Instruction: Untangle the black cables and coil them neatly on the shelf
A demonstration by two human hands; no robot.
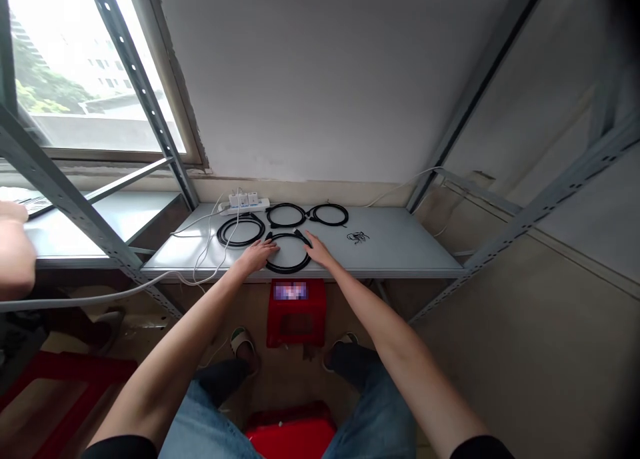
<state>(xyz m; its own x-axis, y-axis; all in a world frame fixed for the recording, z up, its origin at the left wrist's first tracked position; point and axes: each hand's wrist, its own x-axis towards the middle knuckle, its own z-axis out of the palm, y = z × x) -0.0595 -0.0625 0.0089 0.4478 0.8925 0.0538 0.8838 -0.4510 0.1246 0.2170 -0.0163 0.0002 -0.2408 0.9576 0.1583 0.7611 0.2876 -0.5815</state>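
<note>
Front coil: a black cable coil (287,271) lies flat near the front edge of the grey steel shelf (400,249), centre of frame, between the two hands. It is a round loop with no clear long axis; its plug ends (300,234) sit at the top of the loop.

Left hand (257,255): open, palm down, fingers spread, at the loop's upper left. Right hand (317,249): open, palm down, fingertips at the loop's upper right, just beside a plug end. Neither hand is closed on the cable. Both are about equally near; exact contact is hard to tell.

Behind: left coil (240,245), middle coil (286,205), right coil (327,205), all black. White power strip (244,207) upper left of them. Small black cord tangle (358,237) to the right. Another person's hand (14,212) at the far left edge.
</note>
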